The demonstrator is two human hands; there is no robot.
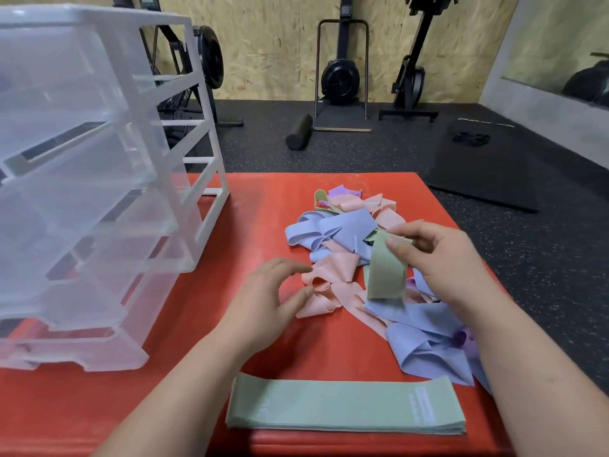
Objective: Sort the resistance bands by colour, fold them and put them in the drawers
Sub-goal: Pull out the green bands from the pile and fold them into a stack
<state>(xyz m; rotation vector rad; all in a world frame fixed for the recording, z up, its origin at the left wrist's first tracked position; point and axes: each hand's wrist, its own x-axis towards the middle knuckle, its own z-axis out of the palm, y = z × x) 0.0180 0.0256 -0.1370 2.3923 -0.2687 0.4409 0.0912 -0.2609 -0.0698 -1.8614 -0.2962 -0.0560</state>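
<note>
A tangled pile of resistance bands (346, 225) in pink, blue, purple and green lies on the red mat (204, 341). My right hand (441, 258) pinches a green band (385, 268) and holds it up over the pile. My left hand (273, 301) hovers just left of a pink band (326, 282), fingers relaxed, holding nothing. A flat stack of green bands (342, 404) lies at the mat's near edge. The clear plastic drawer unit (82, 192) stands on the left with its drawers pulled out.
Beyond the mat is dark rubber floor with a black foam roller (299, 131), a black floor mat (487, 166) and rowing machines (339, 77) against the chipboard wall.
</note>
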